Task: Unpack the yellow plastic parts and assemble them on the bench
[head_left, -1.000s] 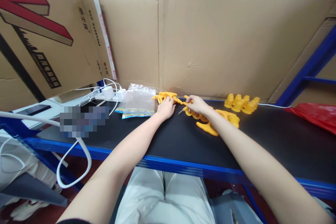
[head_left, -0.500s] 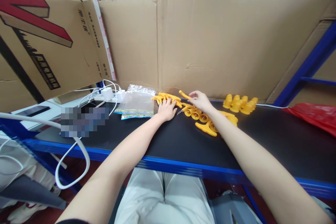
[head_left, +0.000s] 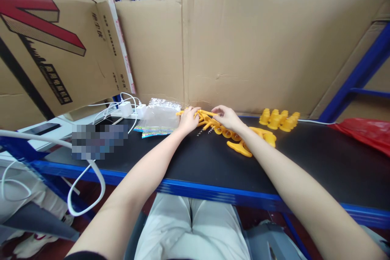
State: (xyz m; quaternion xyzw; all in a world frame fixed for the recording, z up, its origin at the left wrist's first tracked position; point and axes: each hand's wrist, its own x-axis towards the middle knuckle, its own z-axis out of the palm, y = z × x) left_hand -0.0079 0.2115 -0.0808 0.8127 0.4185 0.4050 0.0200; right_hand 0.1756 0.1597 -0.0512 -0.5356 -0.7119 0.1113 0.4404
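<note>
Cardboard walls (head_left: 243, 44) enclosed the black bench (head_left: 319, 166), where a row of assembled yellow pieces (head_left: 278, 118) stood upright at the back right, well apart from the loose yellow parts (head_left: 240, 146) lying flat mid-bench, so most work appeared to remain. Both hands met over the slender yellow pieces (head_left: 204, 116) beside the clear bag (head_left: 158, 120). The left hand (head_left: 188, 118) rested curled on them, the right hand (head_left: 227, 117) pinched one, and small springs (head_left: 203, 130) lay just in front.

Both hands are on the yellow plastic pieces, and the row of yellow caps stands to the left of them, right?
Not quite: the head view shows the row of yellow caps to the right of both hands; left hand and right hand do rest on the yellow plastic pieces.
</note>
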